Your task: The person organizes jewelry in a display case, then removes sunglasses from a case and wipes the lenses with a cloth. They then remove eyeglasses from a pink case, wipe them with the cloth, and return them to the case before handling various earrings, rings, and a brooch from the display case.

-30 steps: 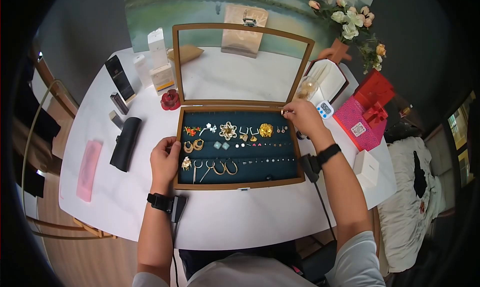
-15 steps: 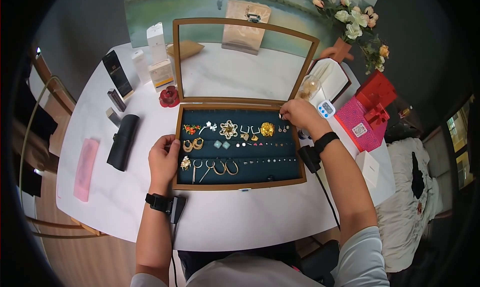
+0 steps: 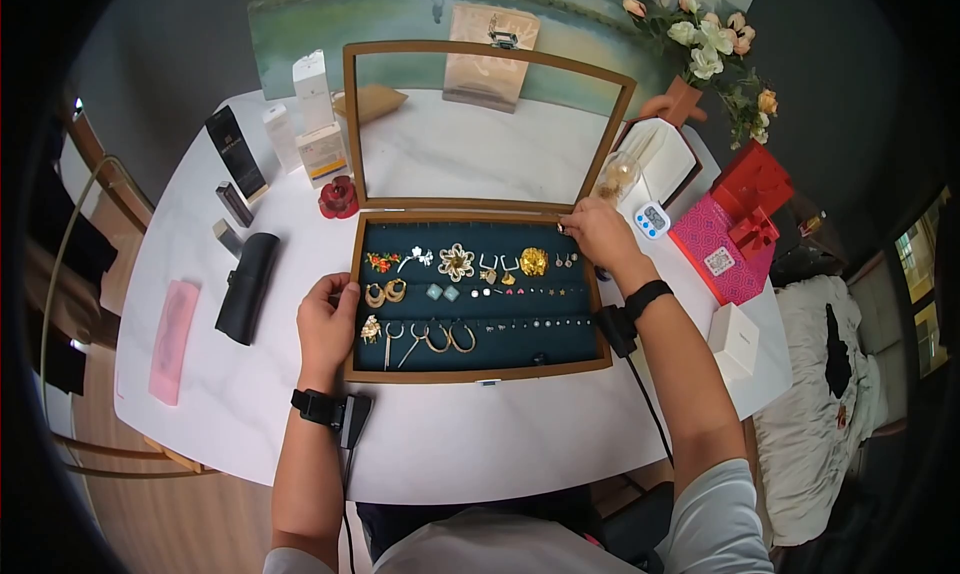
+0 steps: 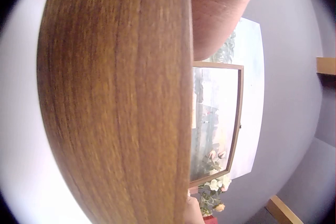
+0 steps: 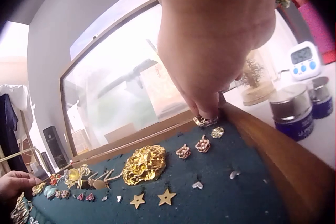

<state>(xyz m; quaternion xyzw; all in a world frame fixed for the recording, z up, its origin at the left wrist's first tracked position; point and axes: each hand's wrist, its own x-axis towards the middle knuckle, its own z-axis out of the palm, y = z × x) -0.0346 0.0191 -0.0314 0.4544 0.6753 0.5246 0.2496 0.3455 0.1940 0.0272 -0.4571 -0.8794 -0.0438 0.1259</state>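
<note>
A wooden jewelry box with a dark green lining lies on the table, its glass-paned lid raised. Rows of earrings and brooches are pinned inside, among them a gold flower brooch, hoop earrings and star studs. My right hand is at the box's back right corner. Its fingertips pinch a small gold earring against the lining, beside a small flower stud; the fingers partly hide it. At the left side, my left hand grips the box's edge, thumb by the rim.
Right of the box stand blue jars, a white timer, a red and pink gift box and a flower vase. On the left are a black case, a pink pouch, a red flower-shaped holder and several cartons.
The right hand stays at the back right corner with its fingertips on the small piece, shifting only slightly. The left hand and the box have not moved.
</note>
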